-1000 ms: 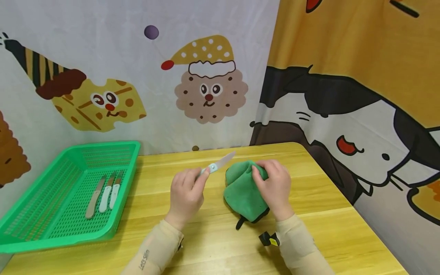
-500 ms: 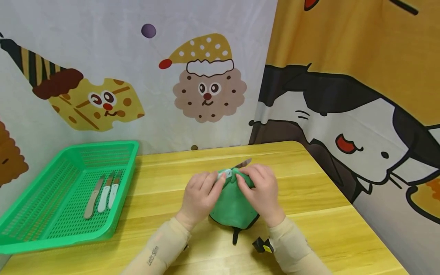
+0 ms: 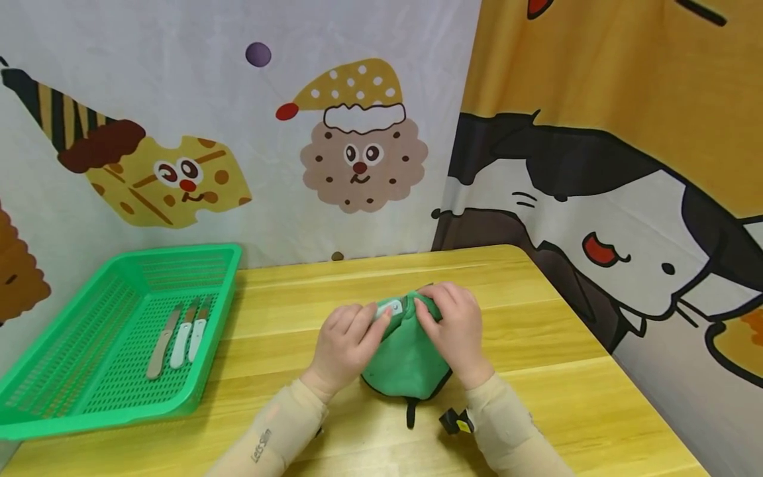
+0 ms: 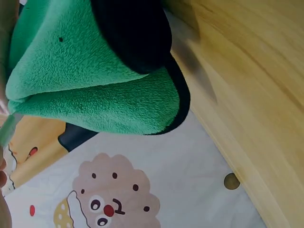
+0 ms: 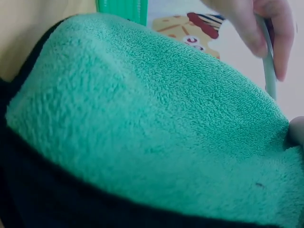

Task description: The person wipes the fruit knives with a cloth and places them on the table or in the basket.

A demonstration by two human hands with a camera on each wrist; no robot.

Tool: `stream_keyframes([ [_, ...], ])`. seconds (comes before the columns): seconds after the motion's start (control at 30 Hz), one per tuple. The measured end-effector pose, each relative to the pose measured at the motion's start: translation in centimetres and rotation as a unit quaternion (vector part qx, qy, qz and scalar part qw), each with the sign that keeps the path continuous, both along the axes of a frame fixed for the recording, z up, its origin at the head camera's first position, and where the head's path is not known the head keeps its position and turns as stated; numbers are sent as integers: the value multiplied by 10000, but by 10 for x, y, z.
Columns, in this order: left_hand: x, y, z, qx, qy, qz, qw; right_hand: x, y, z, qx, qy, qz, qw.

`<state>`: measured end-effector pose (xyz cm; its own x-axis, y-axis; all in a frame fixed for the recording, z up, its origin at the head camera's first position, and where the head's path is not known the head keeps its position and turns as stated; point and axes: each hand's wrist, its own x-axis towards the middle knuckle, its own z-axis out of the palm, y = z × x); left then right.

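My left hand (image 3: 342,348) grips a small knife by its pale handle (image 3: 390,308), thumb along the side. A green plush cloth with black edging (image 3: 408,361) hangs below, its black loop pointing toward me. My right hand (image 3: 456,331) pinches the cloth's upper fold around the knife's blade, which is mostly hidden by cloth and fingers. In the right wrist view, the handle (image 5: 269,71) runs down from the left fingers to the cloth's edge. Up close in the left wrist view, the folded cloth (image 4: 104,102) shows its fuzzy pile.
A green plastic basket (image 3: 203,394) stands on the left of the wooden table (image 3: 280,291), with a beige-handled knife (image 3: 161,351) and two white-handled knives (image 3: 181,344) in it. Behind the table hangs a cartoon-printed curtain (image 3: 268,165).
My left hand has brought the knife rightward to the cloth, and the right hand has shifted slightly left. The blade, bare a second ago, is now mostly covered by the cloth fold.
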<state>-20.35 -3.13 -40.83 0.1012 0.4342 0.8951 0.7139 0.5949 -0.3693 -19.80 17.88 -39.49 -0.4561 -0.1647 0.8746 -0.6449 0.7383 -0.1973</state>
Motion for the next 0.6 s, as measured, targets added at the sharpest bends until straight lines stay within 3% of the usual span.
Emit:
stream_keyframes([
  [0.37, 4, -2, 4, 293, -37, -122, 9995, -7, 18, 6, -149, -7, -400, 9991],
  [0.6, 5, -4, 12, 830, -243, -328, 9957, -9, 32, 9, -382, 76, -735, 9965],
])
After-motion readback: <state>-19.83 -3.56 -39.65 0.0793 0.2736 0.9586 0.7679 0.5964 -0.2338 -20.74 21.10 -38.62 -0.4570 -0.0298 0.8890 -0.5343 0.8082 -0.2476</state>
